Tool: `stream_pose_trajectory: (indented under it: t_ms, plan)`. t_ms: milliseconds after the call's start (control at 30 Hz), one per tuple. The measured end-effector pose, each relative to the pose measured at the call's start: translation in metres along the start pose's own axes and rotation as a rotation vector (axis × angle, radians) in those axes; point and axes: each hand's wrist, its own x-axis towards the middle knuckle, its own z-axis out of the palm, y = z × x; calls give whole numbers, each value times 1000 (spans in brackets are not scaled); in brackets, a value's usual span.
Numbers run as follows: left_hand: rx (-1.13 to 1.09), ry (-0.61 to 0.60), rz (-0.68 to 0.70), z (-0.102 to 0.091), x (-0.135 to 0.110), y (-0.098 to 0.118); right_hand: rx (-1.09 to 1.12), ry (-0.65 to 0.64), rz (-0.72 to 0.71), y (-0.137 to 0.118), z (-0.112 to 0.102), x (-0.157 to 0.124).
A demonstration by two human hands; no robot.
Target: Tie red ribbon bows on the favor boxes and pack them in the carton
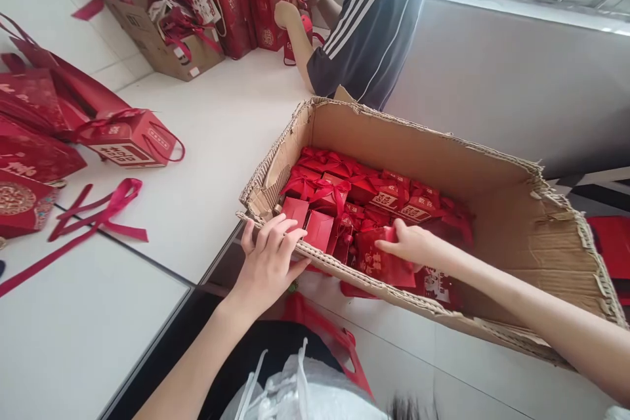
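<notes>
White surface: a loose ribbon and one handled red box lie at left. Left hand, grip spread, rests on the carton rim, touching a plain small box. Right hand, inside the carton, pinches a flat red packet (ribbon-tied boxes fill the left half; the right half is bare).

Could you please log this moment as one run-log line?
left hand: resting on cardboard box near rim | right hand: on flat red packet inside | contents: small ribboned red boxes | co-worker: beyond box
</notes>
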Motion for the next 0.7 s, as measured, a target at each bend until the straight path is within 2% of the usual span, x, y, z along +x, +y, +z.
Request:
stream_pose_trajectory:
  t_ms: [67,133,200,300,400,500,633,700]
  plan:
    - [12,11,2,0,0,1,-200,70,-86,-17,13,10]
    - [24,11,1,0,0,2,-294,72,-171,-27,23,22]
    - [22,-4,-8,-1,-1,3,-309,34,-210,-31,28,32]
    - [-13,-30,-30,-2,-3,4,-302,0,-187,-29,35,42]
    - [-55,-54,-48,0,-5,4,-291,-35,-156,-21,44,44]
    - [-106,-71,-79,3,-4,5,-249,-51,-183,-17,55,40]
    - [-180,-71,-105,4,-1,10,-228,69,-269,-29,65,32]
    - [-179,-66,-96,2,-2,12,-209,143,-337,-36,60,32]
